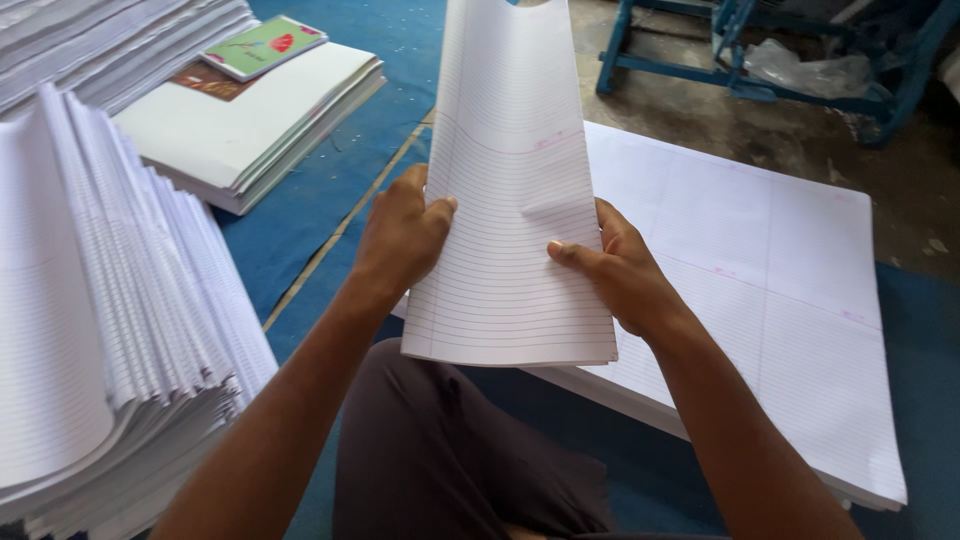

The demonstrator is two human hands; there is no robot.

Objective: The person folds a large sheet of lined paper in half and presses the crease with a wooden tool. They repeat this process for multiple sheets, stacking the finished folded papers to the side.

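Note:
A folded bundle of white ruled paper sheets [510, 200] stands tilted up in front of me, its lower edge over my lap. My left hand [400, 235] grips its left edge, thumb on the front. On the right edge sits my right hand [615, 265], its thumb pressed across the ruled face. Below the bundle lies a large flat stack of unfolded ruled sheets [760, 260] on the blue floor mat [330, 190].
A tall fanned pile of folded ruled sheets [110, 300] rises at the left. Behind it lie another paper stack [250, 120] with a green-covered notebook [265, 45] on top. A blue metal frame [760, 60] and clear plastic stand on the concrete floor at the back right.

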